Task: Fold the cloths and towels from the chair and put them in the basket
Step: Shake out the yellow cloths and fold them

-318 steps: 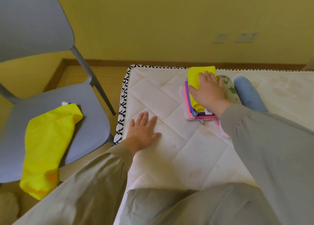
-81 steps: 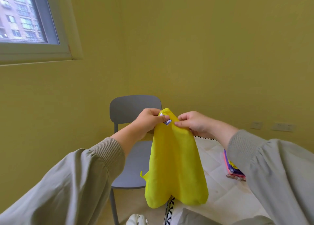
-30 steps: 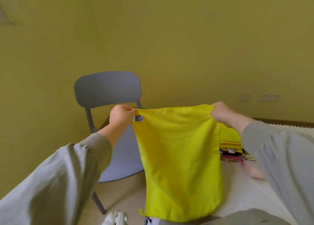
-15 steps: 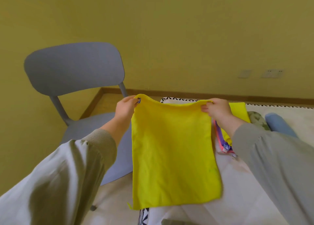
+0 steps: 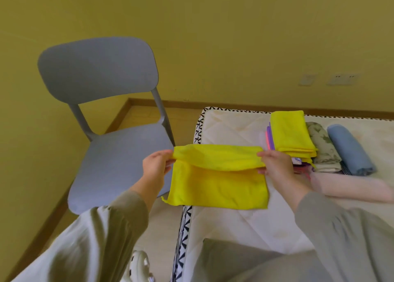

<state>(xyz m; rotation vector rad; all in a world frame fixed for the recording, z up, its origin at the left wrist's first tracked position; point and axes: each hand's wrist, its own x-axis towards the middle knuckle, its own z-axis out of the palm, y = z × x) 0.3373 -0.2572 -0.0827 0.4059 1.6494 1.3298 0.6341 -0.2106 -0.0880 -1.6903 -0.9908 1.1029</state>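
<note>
Both our hands, left (image 5: 156, 166) and right (image 5: 275, 164), pinched the cloth's (image 5: 217, 181) far corners, mid first fold on the mattress (image 5: 234, 224); next we probably needed edges aligned, then creased.

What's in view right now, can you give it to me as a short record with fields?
Left hand: pinches the yellow cloth at its top left corner
Right hand: pinches its top right corner
Cloth: top edge folded over, lower part on the mattress
Folded stack: on the mattress, yellow on top
Rolled towels: patterned towel and blue towel, right of the stack
Chair: left of the mattress
Basket: not in view
</note>
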